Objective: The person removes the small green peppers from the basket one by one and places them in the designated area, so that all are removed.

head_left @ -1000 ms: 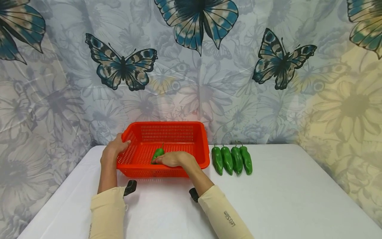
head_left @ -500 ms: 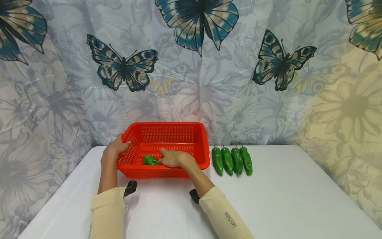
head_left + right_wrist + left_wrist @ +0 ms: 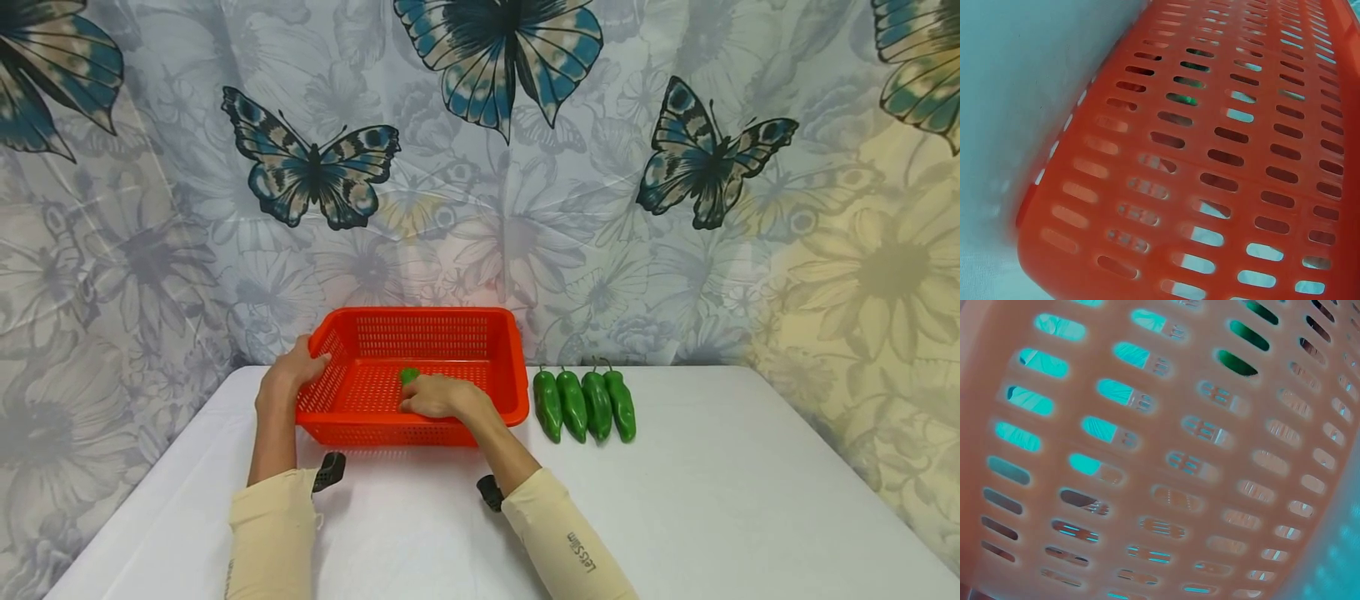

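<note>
A red perforated plastic basket (image 3: 420, 321) stands at the back of the table. My left hand (image 3: 294, 367) grips its left rim, thumb over the inside. Reaching over the front rim, my right hand (image 3: 438, 395) holds a green chili pepper (image 3: 409, 376) low in the basket. Only one end of that pepper shows past the fingers; the rest is hidden. Through the slots of the basket wall, green of the pepper shows in the left wrist view (image 3: 1249, 335) and the right wrist view. Both wrist views are mostly filled by the slotted wall.
Several green chili peppers (image 3: 583, 406) lie side by side just right of the basket, stems toward the back. They rest on a white-covered table (image 3: 712, 492). A butterfly-printed cloth (image 3: 517, 225) hangs behind the table's back edge.
The pepper under my right hand has turned and shifted, from upright in view to pointing left, then to mostly covered by the fingers. My left hand stays on the rim.
</note>
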Available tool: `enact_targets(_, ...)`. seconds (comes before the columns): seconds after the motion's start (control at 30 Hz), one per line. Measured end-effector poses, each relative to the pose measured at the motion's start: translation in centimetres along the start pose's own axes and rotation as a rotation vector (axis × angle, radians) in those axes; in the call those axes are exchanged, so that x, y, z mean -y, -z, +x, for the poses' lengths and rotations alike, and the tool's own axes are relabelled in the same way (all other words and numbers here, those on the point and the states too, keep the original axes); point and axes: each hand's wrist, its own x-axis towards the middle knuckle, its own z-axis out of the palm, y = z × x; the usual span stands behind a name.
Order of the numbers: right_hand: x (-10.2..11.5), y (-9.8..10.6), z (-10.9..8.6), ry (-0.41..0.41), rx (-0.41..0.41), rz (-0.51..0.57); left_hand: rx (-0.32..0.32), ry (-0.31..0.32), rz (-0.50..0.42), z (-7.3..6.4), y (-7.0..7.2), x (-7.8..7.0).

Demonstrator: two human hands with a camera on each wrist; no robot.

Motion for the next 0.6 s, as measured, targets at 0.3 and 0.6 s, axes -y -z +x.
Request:
enact_targets(0.3, -0.1, 0.2, -0.3, -0.155, -0.301, 0.100, 0.002, -0.003, -0.026, 0.0, 0.0, 0.1)
enact_targets(0.6, -1.1, 2.1, -1.8, -0.145, -0.365, 0.238, 0.000, -0.001, -0.046, 0.0, -0.2, 0.1)
